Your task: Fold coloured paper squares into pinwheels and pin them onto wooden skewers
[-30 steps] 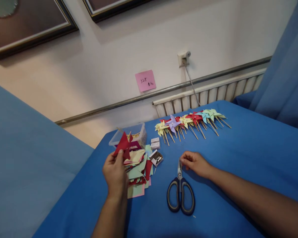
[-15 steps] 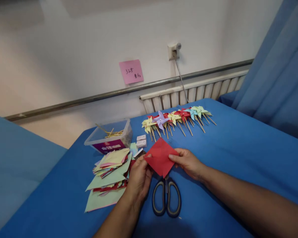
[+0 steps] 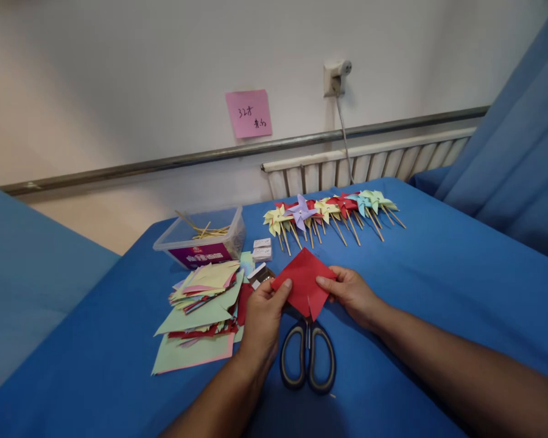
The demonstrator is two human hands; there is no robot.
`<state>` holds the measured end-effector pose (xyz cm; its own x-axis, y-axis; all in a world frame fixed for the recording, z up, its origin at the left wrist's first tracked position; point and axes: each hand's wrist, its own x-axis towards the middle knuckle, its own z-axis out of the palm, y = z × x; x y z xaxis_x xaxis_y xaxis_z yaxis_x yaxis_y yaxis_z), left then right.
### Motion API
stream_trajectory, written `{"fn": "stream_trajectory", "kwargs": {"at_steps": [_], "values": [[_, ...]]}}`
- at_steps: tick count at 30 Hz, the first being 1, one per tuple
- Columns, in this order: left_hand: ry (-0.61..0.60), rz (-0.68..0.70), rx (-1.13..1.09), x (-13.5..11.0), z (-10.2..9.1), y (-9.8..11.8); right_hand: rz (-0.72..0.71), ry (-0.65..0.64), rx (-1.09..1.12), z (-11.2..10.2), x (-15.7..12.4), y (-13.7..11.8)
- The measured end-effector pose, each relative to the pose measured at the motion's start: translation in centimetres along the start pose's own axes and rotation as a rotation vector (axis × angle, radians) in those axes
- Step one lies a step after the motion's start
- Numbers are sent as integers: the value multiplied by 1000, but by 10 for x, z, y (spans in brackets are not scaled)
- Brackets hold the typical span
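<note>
Centre frame: left hand [image 3: 262, 319] and right hand [image 3: 351, 292] pinch opposite corners of a slit red paper square [image 3: 304, 283], keeping it taut above the scissors [image 3: 308, 359].

Paper stack [image 3: 201, 310] left of scissors [image 3: 307, 359]; pinwheels [image 3: 329, 210] behind; box [image 3: 201, 240] probably holding sticks.

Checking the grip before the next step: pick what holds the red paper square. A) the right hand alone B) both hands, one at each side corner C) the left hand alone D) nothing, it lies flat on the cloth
B: the left hand and right hand each pinch a side corner of the red paper square, above the scissors.
</note>
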<state>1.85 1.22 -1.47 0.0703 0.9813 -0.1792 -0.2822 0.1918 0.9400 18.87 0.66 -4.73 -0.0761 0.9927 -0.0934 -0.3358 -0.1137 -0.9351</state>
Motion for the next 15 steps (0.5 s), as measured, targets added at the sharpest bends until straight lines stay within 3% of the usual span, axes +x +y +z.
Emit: {"fn": "stream_trajectory", "kwargs": {"at_steps": [4,9,15], "values": [[-12,5,65,0,-2,-3,-18,61,82,-1,0,1],[-118,-71,207,-6,2,-8,-3,115,260,-2,0,-4],[-278,-96,128,-15,7,-1,-8,93,143,1,-5,-13]]}}
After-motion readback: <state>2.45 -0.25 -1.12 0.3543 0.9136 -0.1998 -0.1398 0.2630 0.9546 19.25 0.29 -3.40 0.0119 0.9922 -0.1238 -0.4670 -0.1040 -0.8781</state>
